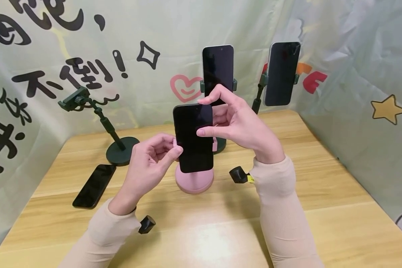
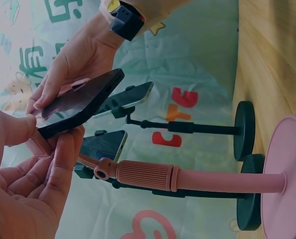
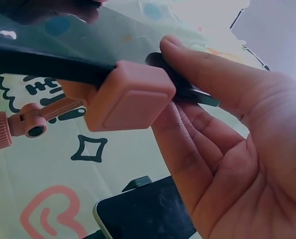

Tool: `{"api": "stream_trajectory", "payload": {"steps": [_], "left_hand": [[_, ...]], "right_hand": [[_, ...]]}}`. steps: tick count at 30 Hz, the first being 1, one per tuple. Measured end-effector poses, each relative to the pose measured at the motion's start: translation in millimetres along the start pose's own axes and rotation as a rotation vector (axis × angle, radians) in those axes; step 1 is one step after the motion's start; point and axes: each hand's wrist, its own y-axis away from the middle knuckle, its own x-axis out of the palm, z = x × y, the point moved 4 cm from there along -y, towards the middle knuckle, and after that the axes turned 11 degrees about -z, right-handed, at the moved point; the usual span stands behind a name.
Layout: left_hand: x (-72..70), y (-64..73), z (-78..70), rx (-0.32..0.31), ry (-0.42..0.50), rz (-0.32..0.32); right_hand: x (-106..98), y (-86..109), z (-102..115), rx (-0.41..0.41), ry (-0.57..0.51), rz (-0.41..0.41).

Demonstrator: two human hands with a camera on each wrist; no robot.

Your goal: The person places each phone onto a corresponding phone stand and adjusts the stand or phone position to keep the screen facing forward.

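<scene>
A black smartphone [image 1: 194, 156] sits upright, leaning slightly, in the clamp of a pink phone stand [image 1: 194, 182]. At its lower left edge, my left hand [image 1: 149, 162] pinches the clamp's side, thumb in front and fingers behind. My right hand [image 1: 244, 121] holds the upper right of the phone, its thumb on the screen, index finger over the top edge and other fingers behind. In the right wrist view, the pink clamp end [image 3: 133, 97] grips the phone's side beside those fingers. The left wrist view shows the stand's ribbed pole [image 2: 145, 174] below the phone.
Two dark green stands behind hold phones: one phone [image 1: 217, 67] at the back centre, another [image 1: 282, 74] at right. A green stand [image 1: 120, 150] with an unoccupied clamp stands left, near a black phone [image 1: 94, 186] lying flat. A printed curtain [image 1: 154, 22] borders the wooden table [image 1: 194, 230].
</scene>
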Motion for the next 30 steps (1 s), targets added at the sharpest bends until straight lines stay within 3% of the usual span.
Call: {"api": "stream_trajectory", "payload": {"steps": [7, 11, 15, 21, 25, 30], "left_hand": [[-4.0, 0.1, 3.1, 0.004, -0.017, -0.009], [-5.5, -0.2, 4.3, 0.009, -0.028, -0.007], [-5.5, -0.1, 4.2, 0.005, -0.035, 0.0], [-4.9, -0.6, 2.9, -0.003, -0.029, 0.008], [-5.7, 0.1, 2.6, -0.013, -0.017, 0.009], [-7.3, 0.7, 2.4, -0.013, -0.014, 0.008]], "right_hand": [[-6, 1.9, -2, -0.058, 0.032, 0.033], [-15, 4.2, -1, -0.041, 0.075, 0.068], [-18, 3.1, -9, 0.033, 0.18, 0.101], [-7, -3.8, -32, 0.117, 0.451, 0.223], [5, -9.4, -52, 0.164, 0.516, 0.279], [17, -13.0, -69, 0.045, 0.555, 0.293]]}}
